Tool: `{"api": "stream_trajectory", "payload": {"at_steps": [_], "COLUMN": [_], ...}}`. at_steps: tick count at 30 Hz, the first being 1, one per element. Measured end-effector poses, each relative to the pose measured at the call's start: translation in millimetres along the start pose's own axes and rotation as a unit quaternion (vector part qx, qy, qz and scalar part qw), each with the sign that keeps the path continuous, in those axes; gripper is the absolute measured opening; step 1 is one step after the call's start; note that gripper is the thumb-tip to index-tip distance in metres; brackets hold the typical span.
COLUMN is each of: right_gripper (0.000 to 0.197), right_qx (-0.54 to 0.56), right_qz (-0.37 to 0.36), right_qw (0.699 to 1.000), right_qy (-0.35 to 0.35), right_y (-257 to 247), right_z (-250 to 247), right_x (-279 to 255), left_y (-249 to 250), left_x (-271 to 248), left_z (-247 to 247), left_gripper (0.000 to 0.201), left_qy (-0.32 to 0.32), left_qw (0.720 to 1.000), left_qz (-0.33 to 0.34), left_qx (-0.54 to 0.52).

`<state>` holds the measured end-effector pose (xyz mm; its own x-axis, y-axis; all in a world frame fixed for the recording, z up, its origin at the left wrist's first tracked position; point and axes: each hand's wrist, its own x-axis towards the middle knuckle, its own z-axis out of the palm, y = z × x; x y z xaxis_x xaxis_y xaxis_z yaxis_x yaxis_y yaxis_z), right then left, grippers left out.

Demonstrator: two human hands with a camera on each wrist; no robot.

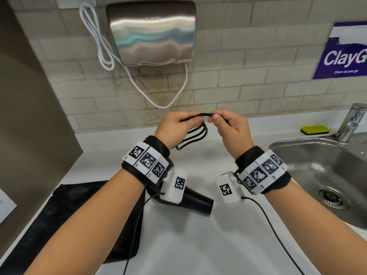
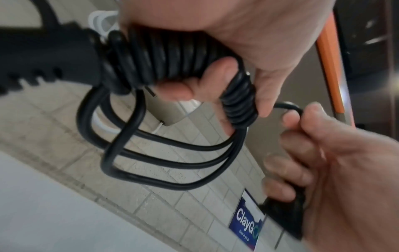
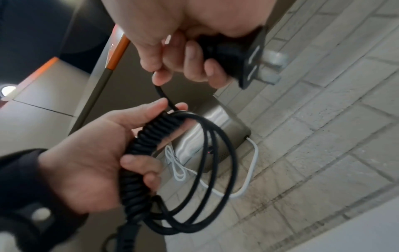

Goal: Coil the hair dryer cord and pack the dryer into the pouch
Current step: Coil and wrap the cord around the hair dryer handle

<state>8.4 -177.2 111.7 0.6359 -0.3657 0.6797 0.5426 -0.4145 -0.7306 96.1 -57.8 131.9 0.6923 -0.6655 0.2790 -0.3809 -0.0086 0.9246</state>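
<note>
The hair dryer (image 1: 195,203) lies on the counter (image 1: 198,245), its rear on the pouch (image 1: 79,221) at left. The sink (image 1: 325,175) sits right, sponge (image 1: 315,129) behind it. Both hands hold the cord (image 1: 193,135) above.

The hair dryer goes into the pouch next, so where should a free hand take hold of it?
Probably by the round barrel, from above: it lies flat on the counter beside the pouch with its nozzle end exposed. The handle is hidden under the left wrist. Both hands are busy with the cord.

You're standing in a shared pantry or washroom: a steel hand dryer (image 1: 152,32) on the tiled wall (image 1: 248,62), a steel sink (image 1: 325,167) with tap (image 1: 351,122) and sponge (image 1: 315,129), and a "Clean as you go" sign (image 1: 345,52).
</note>
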Motion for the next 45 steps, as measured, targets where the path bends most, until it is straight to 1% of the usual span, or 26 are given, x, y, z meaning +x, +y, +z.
{"api": "stream_trajectory", "payload": {"at_steps": [2,4,6,8,9,11,15,17,18,20,22,23,24,26,28,29,31,32,34,36,37,38,40,42,44,45], "right_gripper": [0.022,0.023,0.028,0.028,0.025,0.023,0.03,0.03,0.031,0.03,0.018,0.013,0.014,0.019,0.021,0.02,0.019,0.021,0.023,0.024,0.025,0.027,0.038,0.047,0.044,0.035], "right_qx": [-0.003,-0.048,-0.143,-0.221,-0.219,-0.166,-0.009,0.023,0.014,-0.068,-0.201,-0.256,-0.295,-0.327,-0.303,-0.277,-0.244,-0.238,-0.238,-0.248,-0.25,-0.241,-0.167,-0.027,0.082,0.103], "right_qz": [0.034,0.068,0.06,0.033,0.039,0.064,0.108,0.108,0.098,0.046,-0.019,-0.034,-0.034,-0.05,-0.062,-0.051,-0.012,-0.001,-0.002,-0.003,0.015,0.049,0.143,0.201,0.231,0.239], "right_qw": [0.999,0.994,0.984,0.969,0.97,0.978,0.987,0.989,0.991,0.995,0.979,0.965,0.955,0.944,0.95,0.958,0.965,0.965,0.966,0.965,0.965,0.966,0.968,0.967,0.959,0.958], "right_qy": [-0.039,-0.073,-0.092,-0.101,-0.102,-0.104,-0.116,-0.101,-0.086,-0.051,-0.038,-0.032,-0.021,-0.011,-0.04,-0.063,-0.098,-0.106,-0.104,-0.087,-0.078,-0.079,-0.12,-0.155,-0.141,-0.124], "right_y": [7,15,21,21,19,16,7,6,7,11,17,19,20,22,23,22,21,20,21,25,28,29,30,25,21,20], "right_z": [-3,-10,-17,-21,-21,-18,-4,3,6,11,15,16,17,16,16,17,20,22,26,28,28,27,23,19,15,15], "right_x": [-1,1,3,5,6,7,2,2,2,3,2,2,3,6,9,10,12,12,13,13,13,12,12,14,19,20], "left_y": [2,5,4,3,4,4,5,6,6,5,5,4,4,4,4,4,5,6,8,9,9,9,9,10,10,10], "left_x": [3,4,5,4,2,2,4,4,3,3,3,3,2,0,0,0,1,1,-1,-3,-5,-5,-6,-6,-6,-5], "left_z": [-4,-9,-14,-16,-16,-16,-13,-10,-9,-9,-11,-12,-13,-15,-16,-16,-16,-15,-12,-10,-9,-9,-9,-10,-11,-12], "left_gripper": [0.02,0.022,0.015,0.009,0.009,0.009,0.01,0.012,0.011,0.009,0.012,0.015,0.018,0.019,0.017,0.021,0.04,0.042,0.034,0.022,0.019,0.018,0.025,0.032,0.035,0.035], "left_qy": [0.039,0.086,0.106,0.102,0.101,0.103,0.096,0.081,0.075,0.066,0.057,0.048,0.038,0.022,0.013,0.01,0.025,0.037,0.046,0.036,0.035,0.036,0.044,0.045,0.04,0.035], "left_qw": [0.999,0.994,0.991,0.99,0.99,0.987,0.988,0.99,0.99,0.991,0.991,0.991,0.992,0.993,0.992,0.992,0.989,0.989,0.99,0.991,0.991,0.991,0.992,0.993,0.995,0.996], "left_qz": [-0.01,-0.038,-0.061,-0.068,-0.07,-0.072,-0.072,-0.075,-0.078,-0.085,-0.093,-0.097,-0.098,-0.099,-0.102,-0.106,-0.122,-0.128,-0.124,-0.115,-0.112,-0.109,-0.104,-0.089,-0.075,-0.066], "left_qx": [-0.037,-0.057,-0.058,-0.064,-0.073,-0.096,-0.101,-0.088,-0.086,-0.085,-0.081,-0.078,-0.074,-0.068,-0.067,-0.072,-0.074,-0.067,-0.054,-0.055,-0.059,-0.061,-0.054,-0.057,-0.06,-0.056]}}
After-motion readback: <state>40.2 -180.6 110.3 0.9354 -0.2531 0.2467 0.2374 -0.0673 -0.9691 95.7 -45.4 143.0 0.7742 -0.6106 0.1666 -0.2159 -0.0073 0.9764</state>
